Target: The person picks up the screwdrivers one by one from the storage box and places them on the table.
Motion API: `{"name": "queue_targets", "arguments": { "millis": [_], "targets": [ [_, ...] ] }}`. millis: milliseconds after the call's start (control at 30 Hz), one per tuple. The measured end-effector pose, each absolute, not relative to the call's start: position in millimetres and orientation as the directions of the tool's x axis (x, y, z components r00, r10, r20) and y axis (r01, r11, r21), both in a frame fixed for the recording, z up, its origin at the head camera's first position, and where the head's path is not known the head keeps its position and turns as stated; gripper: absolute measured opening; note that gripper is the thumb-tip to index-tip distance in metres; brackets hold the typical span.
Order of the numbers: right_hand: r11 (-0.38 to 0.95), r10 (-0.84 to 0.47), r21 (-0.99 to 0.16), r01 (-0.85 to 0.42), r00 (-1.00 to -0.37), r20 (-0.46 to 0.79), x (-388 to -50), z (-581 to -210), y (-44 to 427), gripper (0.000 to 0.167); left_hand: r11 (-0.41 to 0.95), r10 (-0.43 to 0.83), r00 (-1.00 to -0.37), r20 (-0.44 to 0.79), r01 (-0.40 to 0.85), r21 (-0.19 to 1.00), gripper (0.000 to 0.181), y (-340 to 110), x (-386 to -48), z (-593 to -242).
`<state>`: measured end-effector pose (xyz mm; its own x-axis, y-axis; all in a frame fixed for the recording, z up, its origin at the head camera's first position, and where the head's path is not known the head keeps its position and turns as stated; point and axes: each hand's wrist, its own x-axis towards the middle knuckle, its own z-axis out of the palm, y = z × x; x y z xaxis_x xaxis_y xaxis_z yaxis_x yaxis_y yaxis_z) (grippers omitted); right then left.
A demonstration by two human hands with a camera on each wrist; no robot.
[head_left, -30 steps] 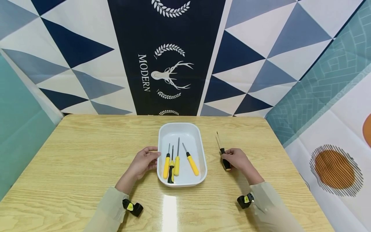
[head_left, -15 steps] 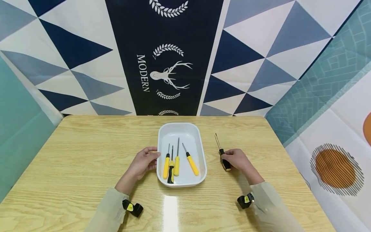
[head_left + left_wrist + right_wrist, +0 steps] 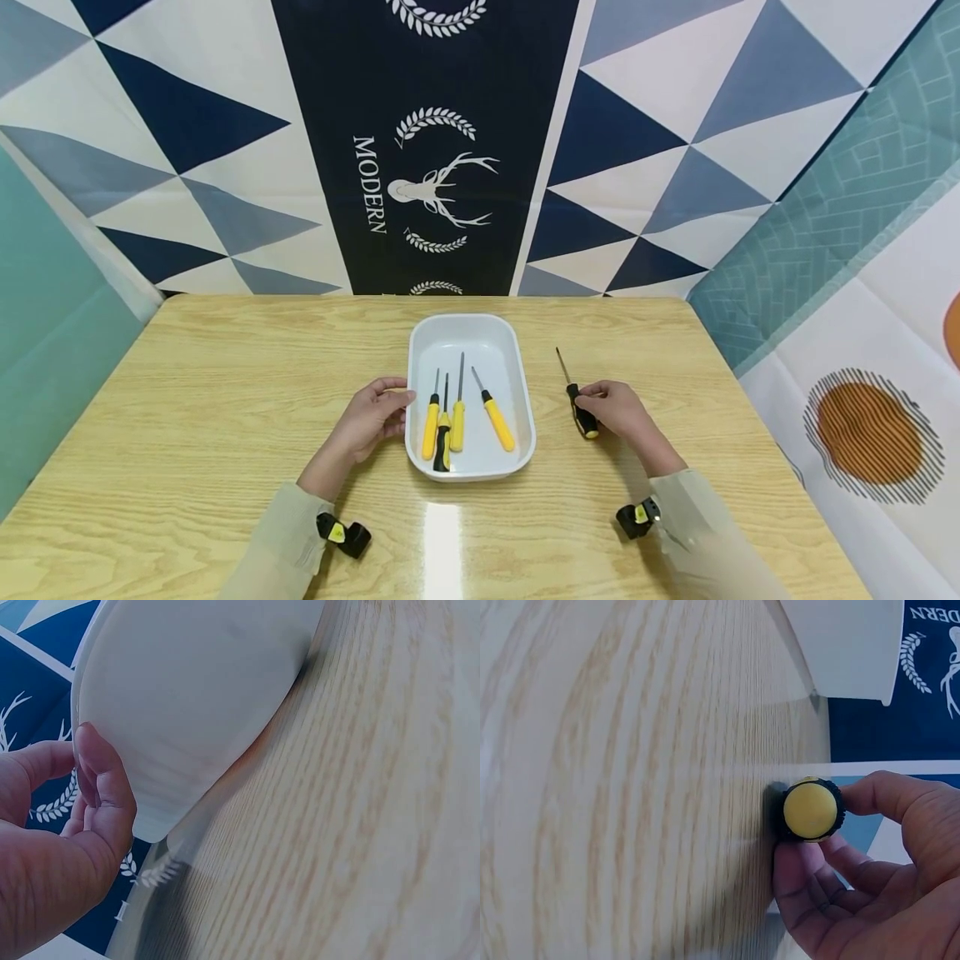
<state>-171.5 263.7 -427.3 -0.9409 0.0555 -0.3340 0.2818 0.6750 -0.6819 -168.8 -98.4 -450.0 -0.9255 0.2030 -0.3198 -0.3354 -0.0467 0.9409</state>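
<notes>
A white tray (image 3: 468, 333) stands mid-table. My left hand (image 3: 375, 417) holds its left rim between thumb and fingers; in the left wrist view the thumb lies at the edge of the tray (image 3: 202, 682). Inside the tray lie several screwdrivers, with a yellow-handled screwdriver (image 3: 498, 425) at the right and others, including a black-and-yellow screwdriver (image 3: 442, 450), grouped at the left. Right of the tray, my right hand (image 3: 618, 408) pinches the black handle of another screwdriver (image 3: 577, 410), its tip pointing away from me. The yellow butt of this screwdriver (image 3: 810, 810) faces the right wrist camera, close to the tabletop.
The wooden table (image 3: 225, 400) extends on both sides of the tray. A patterned cloth backdrop (image 3: 442, 167) rises behind the table's far edge. At the right hangs a white cloth (image 3: 870, 433) with orange circles.
The right hand's screwdriver has turned slightly, its tip shifting a little left and toward me. The left hand and tray hold their place, and the head view has shifted a little.
</notes>
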Motion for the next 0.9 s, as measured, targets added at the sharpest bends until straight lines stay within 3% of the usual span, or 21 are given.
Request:
{"name": "queue_targets", "arguments": {
  "millis": [900],
  "targets": [
    [0.678, 0.068, -0.678, 0.284, -0.943, -0.327, -167.0, -420.3, 266.3, 0.041, -0.037, 0.214, -0.923, -0.32, -0.335, 0.941, 0.045, -99.2, -168.8, -449.1]
  ]
}}
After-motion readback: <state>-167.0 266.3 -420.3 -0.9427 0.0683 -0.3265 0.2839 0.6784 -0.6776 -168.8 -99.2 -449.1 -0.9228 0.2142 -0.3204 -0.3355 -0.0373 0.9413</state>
